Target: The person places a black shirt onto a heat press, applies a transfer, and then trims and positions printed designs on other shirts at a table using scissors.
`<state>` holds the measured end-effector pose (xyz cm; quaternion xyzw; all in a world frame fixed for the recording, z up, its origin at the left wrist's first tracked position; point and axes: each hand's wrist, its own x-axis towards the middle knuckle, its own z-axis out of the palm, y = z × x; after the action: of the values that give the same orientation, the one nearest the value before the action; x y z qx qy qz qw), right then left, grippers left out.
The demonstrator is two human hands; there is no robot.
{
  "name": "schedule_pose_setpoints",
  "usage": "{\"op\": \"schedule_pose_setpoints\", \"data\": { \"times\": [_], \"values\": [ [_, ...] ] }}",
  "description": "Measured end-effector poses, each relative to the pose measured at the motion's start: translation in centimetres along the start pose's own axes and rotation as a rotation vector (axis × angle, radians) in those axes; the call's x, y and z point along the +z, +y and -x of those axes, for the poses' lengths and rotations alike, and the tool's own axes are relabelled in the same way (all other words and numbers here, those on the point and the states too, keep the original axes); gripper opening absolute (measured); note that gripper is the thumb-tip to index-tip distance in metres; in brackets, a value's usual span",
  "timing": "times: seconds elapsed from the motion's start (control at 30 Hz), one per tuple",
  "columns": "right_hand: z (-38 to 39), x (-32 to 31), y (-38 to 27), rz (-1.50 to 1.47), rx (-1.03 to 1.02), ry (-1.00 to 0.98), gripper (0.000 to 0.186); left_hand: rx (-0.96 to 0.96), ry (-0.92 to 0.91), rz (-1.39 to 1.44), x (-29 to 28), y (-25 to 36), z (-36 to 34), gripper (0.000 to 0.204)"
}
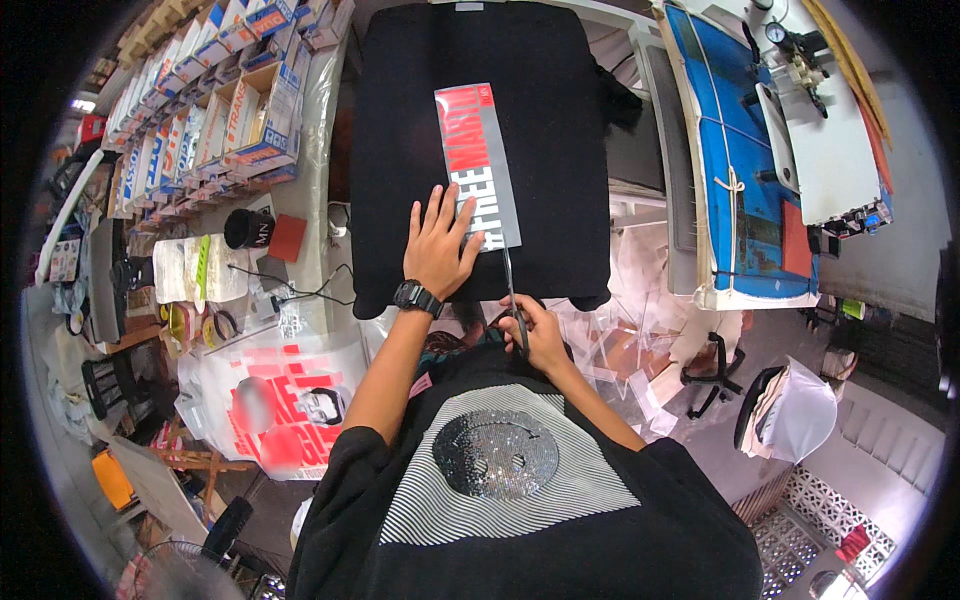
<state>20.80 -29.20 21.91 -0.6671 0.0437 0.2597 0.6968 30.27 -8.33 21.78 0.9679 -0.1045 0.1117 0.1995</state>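
Black cloth (400, 100) is spread over a broad board in front of me, and part of it bunches at the board's right side. On it lies a long printed transfer strip (485, 160) with red and white lettering on grey, slightly tilted. My left hand (440, 245) rests flat with fingers spread, its fingertips on the strip's lower left edge; a dark watch (416, 297) is on that wrist. Scissors (509, 275) are in my right hand (537, 335), with fingers in the handles. Their blades point away from me and meet the strip's near edge, towards its right corner.
Several cardboard boxes (235, 125) stand in rows at the left. Below them are a black cup-like object (248, 229) and a large printed sheet (290, 400). At right is a blue-topped table (730, 150) with a pressure gauge (775, 33). Clear film scraps (620, 350) litter the floor.
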Motion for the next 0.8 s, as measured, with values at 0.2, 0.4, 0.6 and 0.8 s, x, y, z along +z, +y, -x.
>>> {"op": "schedule_pose_setpoints", "data": {
  "times": [0.2, 0.4, 0.6, 0.8],
  "values": [
    [0.05, -0.25, 0.12, 0.015, 0.009, 0.005, 0.041, 0.001, 0.009, 0.002, 0.03, -0.22, 0.22, 0.051],
    [-0.16, -0.07, -0.11, 0.067, -0.004, 0.04, 0.042, 0.006, 0.003, 0.014, 0.0, -0.41, 0.1, 0.053],
    [-0.36, -0.18, 0.14, 0.108, -0.002, 0.036, 0.041, -0.002, 0.009, 0.006, 0.24, -0.43, 0.22, 0.053],
    [-0.14, 0.11, -0.01, 0.111, -0.038, 0.053, 0.038, -0.009, 0.01, 0.003, 0.31, -0.41, 0.2, 0.06]
  ]
}}
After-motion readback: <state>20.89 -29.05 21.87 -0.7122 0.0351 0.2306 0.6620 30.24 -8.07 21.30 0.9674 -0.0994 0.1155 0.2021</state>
